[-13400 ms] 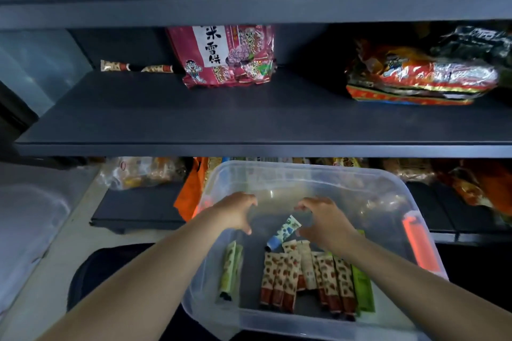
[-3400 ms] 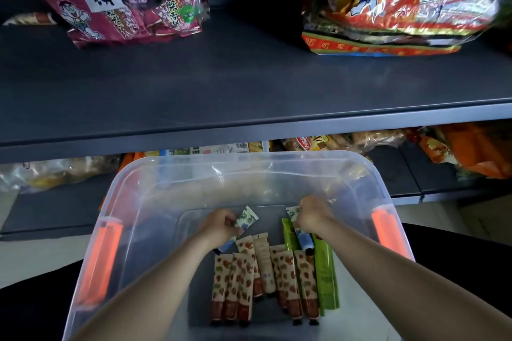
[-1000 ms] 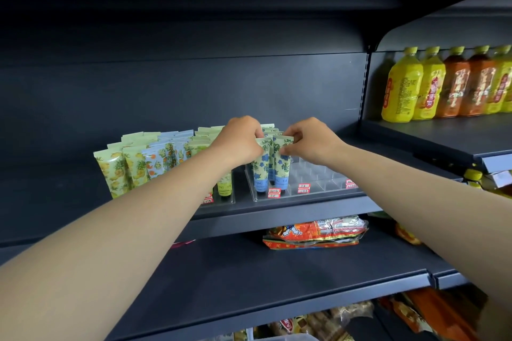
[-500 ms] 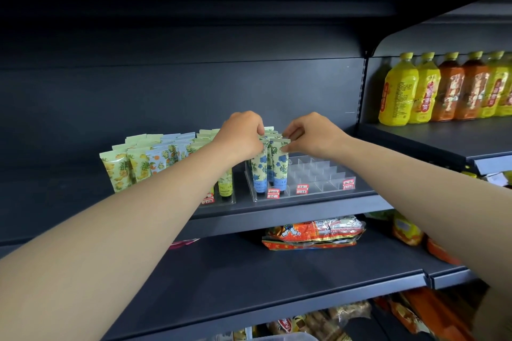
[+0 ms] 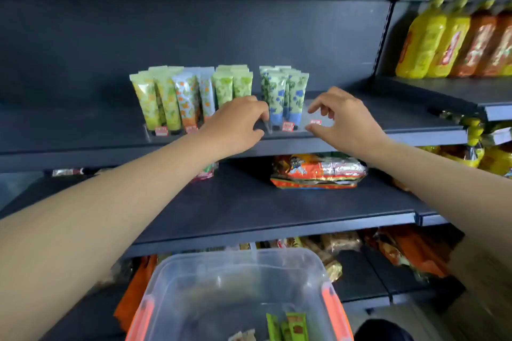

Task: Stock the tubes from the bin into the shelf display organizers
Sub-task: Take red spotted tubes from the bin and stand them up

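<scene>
Blue-and-green tubes stand upright in a clear display organizer on the dark upper shelf. More tubes in yellow, orange and green stand in the organizer to its left. My left hand is just below and left of the blue tubes, fingers loosely curled and holding nothing. My right hand hovers in front of the organizer's bare slots, fingers relaxed and holding nothing. The clear bin with orange handles sits at the bottom, with a few green tubes in it.
Snack bags lie on the middle shelf. Yellow and orange bottles stand on the shelf at the upper right. More packaged snacks fill the lowest shelf behind the bin.
Both hands have let go of the blue-and-green tubes, which now stand in the organizer. The hands have dropped and drawn back from the tube tops. The view has tilted down, showing the bin.
</scene>
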Available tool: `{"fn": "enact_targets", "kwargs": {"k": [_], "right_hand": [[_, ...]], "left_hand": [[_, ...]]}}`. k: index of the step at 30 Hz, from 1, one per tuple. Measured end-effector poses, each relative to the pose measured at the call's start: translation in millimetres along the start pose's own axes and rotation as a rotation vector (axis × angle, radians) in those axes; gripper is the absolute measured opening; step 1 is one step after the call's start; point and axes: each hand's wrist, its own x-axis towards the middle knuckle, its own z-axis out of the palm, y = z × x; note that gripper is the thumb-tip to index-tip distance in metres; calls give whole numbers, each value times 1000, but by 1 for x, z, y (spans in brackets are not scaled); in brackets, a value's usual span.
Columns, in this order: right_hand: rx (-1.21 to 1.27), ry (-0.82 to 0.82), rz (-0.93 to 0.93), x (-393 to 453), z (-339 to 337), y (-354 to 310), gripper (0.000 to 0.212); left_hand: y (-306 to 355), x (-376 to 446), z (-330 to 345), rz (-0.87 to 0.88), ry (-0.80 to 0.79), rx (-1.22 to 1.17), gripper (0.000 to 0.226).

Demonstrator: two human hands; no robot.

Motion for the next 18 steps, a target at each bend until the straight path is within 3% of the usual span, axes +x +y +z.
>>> {"fn": "enact_targets", "kwargs": {"k": [6,12,16,18], "right_hand": [[184,-41,-19,-89,80,-25,17],[247,-322,92,-183,178,-30,23],[154,-688,203,-232,236,-27,32],[105,-995,276,-255,259,-23,43]], "left_hand": [[-13,-78,74,-12,-225,-114,22],[-46,-153,184,-205,-521,-160,25],[-63,-206,248,-331,-698,-272,31],[-66,-227,277,-389,-793,-320,40]]}}
